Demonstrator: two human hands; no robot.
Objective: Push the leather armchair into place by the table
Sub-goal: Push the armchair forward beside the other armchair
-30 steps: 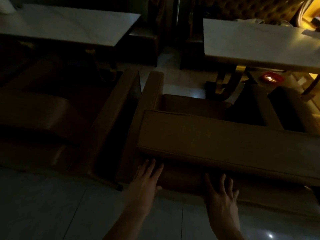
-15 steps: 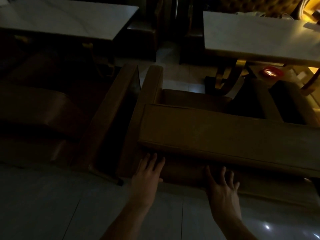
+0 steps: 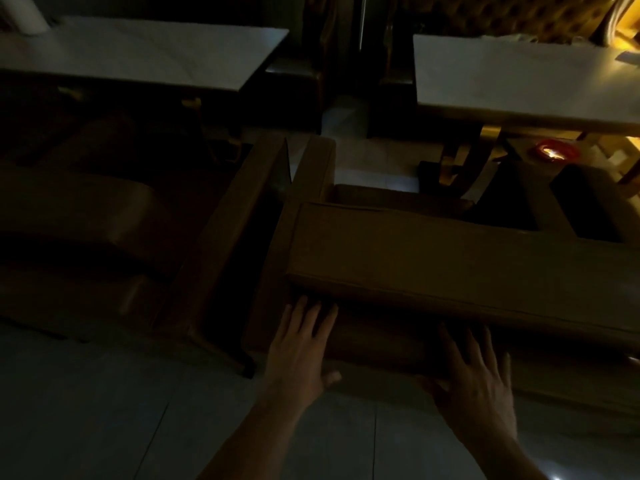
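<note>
A brown leather armchair (image 3: 433, 258) fills the middle of the dim view, its wide backrest facing me and its seat facing a pale marble-topped table (image 3: 519, 77) at the upper right. My left hand (image 3: 298, 348) lies flat on the lower back panel, fingers spread, just under the backrest's left end. Further right, my right hand (image 3: 474, 379) presses flat on the same panel, fingers apart. Neither hand grips anything.
A second brown armchair (image 3: 104, 230) stands close on the left, a narrow gap between the two armrests. A second marble table (image 3: 145, 57) is at the upper left. A red ashtray (image 3: 556, 152) glows under the right table. Grey floor tiles (image 3: 104, 427) lie below me.
Both hands have slid forward onto the chair's lower back panel and now press flat against it. The view has shifted slightly; the chair sits about where it was.
</note>
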